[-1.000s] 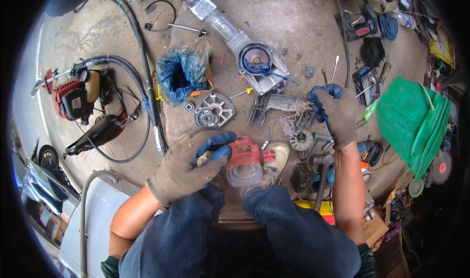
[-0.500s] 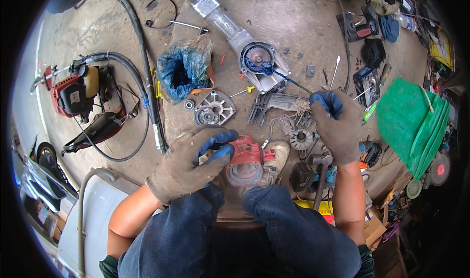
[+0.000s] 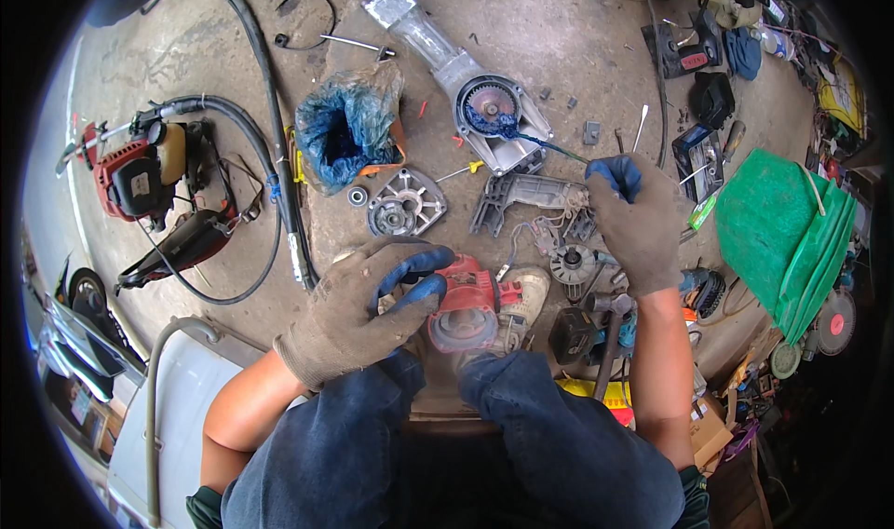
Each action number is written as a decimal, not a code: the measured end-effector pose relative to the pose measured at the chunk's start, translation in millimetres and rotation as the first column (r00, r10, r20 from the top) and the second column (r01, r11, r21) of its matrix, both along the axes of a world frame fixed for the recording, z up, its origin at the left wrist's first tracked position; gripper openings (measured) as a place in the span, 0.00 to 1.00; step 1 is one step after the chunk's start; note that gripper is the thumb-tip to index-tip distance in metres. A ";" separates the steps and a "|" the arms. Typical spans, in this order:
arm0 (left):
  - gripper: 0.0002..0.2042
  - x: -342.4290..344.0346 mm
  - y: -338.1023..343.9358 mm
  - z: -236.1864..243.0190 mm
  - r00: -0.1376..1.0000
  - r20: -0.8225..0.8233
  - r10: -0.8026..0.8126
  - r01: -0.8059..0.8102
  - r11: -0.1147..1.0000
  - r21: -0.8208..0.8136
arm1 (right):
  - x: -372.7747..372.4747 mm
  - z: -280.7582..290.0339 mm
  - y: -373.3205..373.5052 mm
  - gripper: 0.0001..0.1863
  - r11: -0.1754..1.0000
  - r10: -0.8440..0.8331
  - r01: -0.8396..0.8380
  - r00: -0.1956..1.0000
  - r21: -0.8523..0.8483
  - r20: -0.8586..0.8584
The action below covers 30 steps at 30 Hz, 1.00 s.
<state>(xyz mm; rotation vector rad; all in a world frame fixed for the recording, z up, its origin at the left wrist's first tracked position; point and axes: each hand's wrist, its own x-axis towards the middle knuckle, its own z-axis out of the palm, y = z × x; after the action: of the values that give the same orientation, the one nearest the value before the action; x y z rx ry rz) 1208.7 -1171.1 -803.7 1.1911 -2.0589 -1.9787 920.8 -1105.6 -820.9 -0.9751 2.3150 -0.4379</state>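
My right hand [image 3: 635, 222], in a brown glove with blue fingertips, pinches the near end of a thin stick [image 3: 562, 150]. The stick's far end is coated in blue grease [image 3: 503, 125] and rests over the gear [image 3: 488, 102] inside a grey metal gear housing [image 3: 507, 159]. My left hand [image 3: 372, 301], gloved alike, is held with its fingers curved and apart, nothing visible between them. Beside its fingertips is a red tool housing [image 3: 466, 296] with a round opening, near my shoes; whether they touch I cannot tell.
A box lined with a blue-smeared plastic bag [image 3: 352, 128] stands left of the gear housing. Near it lie a metal cover plate [image 3: 407, 203], a bearing [image 3: 358, 196] and a screwdriver [image 3: 453, 170]. A red engine [image 3: 140, 180] is at left, a green bag [image 3: 778, 240] at right.
The view has shifted slightly. My right hand has moved a little, still pinching the stick with its greased end at the gear. My left hand keeps its pose.
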 end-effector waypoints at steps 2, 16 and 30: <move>0.17 -0.5 0.0 -0.6 1.000 -0.007 -0.009 0.009 1.000 -0.010 | 2.2 -1.7 -4.2 0.10 0.982 0.183 -0.185 0.982 -0.041 -0.048; 0.17 0.6 -4.9 5.8 0.998 0.034 -0.055 0.052 0.997 0.061 | 8.0 28.2 -6.5 0.10 0.883 0.444 -0.460 0.884 -0.095 -0.146; 0.19 1.0 -4.3 6.4 0.997 0.049 -0.058 0.054 0.995 0.088 | 2.9 15.1 -9.8 0.08 0.903 0.388 -0.404 0.913 -0.147 -0.125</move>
<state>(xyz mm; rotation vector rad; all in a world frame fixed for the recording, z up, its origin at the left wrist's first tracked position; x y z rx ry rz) 1209.8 -1175.4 -797.3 1.2248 -2.0721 -2.1043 923.8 -1115.4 -805.8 -1.5422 2.1045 -0.4309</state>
